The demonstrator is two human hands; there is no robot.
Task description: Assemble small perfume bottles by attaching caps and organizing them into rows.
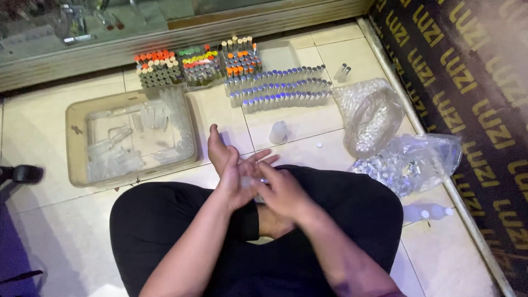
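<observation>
A person is sitting cross-legged on the tiled floor (49, 126), with a clear plastic tray (77, 143) of empty vials lying to the left and rows of blue-capped vials (280, 93) lying ahead. Two plastic bags (379, 132) are resting at the right. The left hand (228, 170) and right hand (280, 192) are meeting over the lap, fingers (258, 158) closing around a small clear vial (254, 181), though blur is hiding the exact grip.

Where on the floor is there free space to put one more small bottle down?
Bare tile lies left of the plastic tray, and between the tray and the lying vial rows. It is crowded by the two plastic bags and along the capped bottles.
</observation>
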